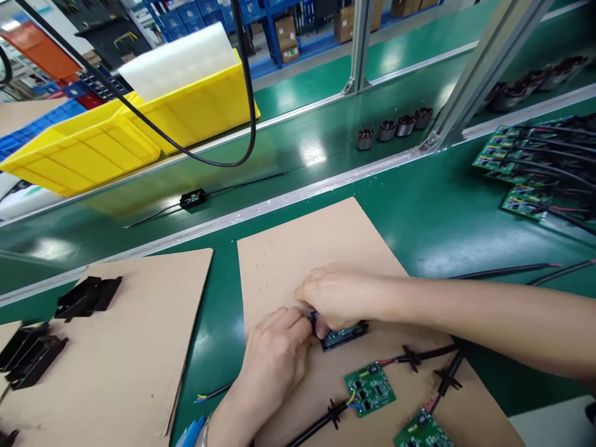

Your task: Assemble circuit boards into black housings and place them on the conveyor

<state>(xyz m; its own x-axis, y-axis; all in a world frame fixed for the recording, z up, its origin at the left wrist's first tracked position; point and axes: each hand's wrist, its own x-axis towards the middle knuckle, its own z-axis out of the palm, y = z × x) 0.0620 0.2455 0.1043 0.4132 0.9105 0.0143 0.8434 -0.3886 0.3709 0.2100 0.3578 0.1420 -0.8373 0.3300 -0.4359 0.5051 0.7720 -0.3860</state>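
Observation:
On the brown cardboard sheet [302,248] both my hands meet over a small green circuit board in a black housing [344,335]. My right hand [339,295] covers its left end from above with the fingers curled down on it. My left hand [277,354] pinches the same end from the lower left. Close in front lie two bare green circuit boards [370,388] [421,431], each with black cables [419,357] attached.
Black housings [88,297] [30,354] lie on a second cardboard sheet [139,347] at the left. A finished unit with cables [193,198] and several motor stators [395,127] sit on the green conveyor. More boards with wires [526,167] are piled far right; yellow bins [139,124] stand behind.

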